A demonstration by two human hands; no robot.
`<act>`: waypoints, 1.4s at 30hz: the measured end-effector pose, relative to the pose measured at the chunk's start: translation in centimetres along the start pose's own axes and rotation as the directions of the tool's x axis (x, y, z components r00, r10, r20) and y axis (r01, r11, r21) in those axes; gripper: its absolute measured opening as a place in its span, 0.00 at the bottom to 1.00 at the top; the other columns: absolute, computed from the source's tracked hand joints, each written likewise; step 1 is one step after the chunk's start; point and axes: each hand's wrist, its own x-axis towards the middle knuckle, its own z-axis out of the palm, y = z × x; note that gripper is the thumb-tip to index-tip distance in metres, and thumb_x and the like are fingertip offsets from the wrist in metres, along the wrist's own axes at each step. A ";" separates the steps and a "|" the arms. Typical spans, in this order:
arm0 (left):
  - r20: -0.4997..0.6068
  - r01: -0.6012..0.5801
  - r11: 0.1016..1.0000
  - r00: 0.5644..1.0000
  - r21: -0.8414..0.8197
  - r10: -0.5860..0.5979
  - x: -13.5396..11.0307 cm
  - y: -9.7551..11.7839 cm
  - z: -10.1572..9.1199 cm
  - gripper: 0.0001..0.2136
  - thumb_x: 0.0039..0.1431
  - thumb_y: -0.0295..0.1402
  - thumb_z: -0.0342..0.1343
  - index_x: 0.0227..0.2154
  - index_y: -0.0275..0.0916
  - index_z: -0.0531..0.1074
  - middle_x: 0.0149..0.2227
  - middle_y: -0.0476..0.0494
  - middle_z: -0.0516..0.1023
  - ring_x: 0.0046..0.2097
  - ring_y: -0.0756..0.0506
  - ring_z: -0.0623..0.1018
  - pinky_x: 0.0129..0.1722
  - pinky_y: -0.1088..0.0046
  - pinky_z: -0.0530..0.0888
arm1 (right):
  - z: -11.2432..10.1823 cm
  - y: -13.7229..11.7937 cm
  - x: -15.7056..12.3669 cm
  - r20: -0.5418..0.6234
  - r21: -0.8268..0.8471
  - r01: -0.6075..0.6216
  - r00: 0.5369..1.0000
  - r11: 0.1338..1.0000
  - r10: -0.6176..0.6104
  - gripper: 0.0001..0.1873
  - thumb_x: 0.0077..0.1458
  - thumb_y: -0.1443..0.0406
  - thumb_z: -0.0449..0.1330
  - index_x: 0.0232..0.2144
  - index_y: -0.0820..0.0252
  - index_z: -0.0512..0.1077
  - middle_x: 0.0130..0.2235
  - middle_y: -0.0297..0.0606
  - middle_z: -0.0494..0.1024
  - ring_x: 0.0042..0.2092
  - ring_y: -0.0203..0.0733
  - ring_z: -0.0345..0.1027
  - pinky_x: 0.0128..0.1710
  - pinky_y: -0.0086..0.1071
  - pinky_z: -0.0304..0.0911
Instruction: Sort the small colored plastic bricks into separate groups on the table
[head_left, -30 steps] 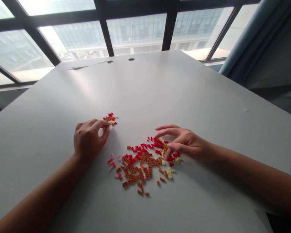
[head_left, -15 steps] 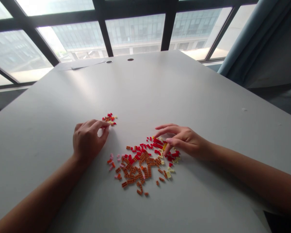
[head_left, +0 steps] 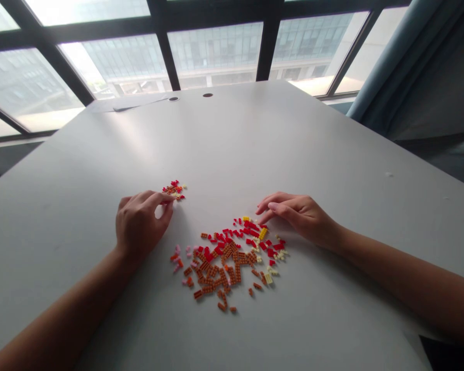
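At the far left, the left hand (head_left: 141, 224) rests on the bench (head_left: 232, 144) with its fingers curled into a loose cup. Whether a piece sits between thumb and forefinger cannot be told. Its fingertips (head_left: 167, 197) end just beside a small cluster of bricks (head_left: 174, 190), red, orange and a few cream, lying apart from the rest. To the right, and nearer the person, spreads the main scatter of tiny bricks (head_left: 224, 263): pink at its left end, orange through the middle, red along the top, then one yellow brick (head_left: 263, 233) and some cream ones on the right. The right hand (head_left: 299, 219) is empty, its fingers gently curved, just past the scatter's upper right edge. Beyond the bench stand windows (head_left: 216, 46), and a blue curtain (head_left: 406, 56) hangs at the right.
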 end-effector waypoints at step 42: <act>-0.013 -0.014 1.000 1.000 0.004 0.014 0.1 0.2 -0.1 0.09 0.61 0.35 0.52 0.32 0.42 0.77 0.33 0.48 0.82 0.36 0.43 0.81 0.41 0.64 0.68 | 0.4 0.9 0.0 0.112 -0.339 0.199 0.979 0.919 -0.171 0.17 0.62 0.66 0.52 0.48 0.53 0.77 0.54 0.44 0.72 0.55 0.44 0.67 0.55 0.42 0.67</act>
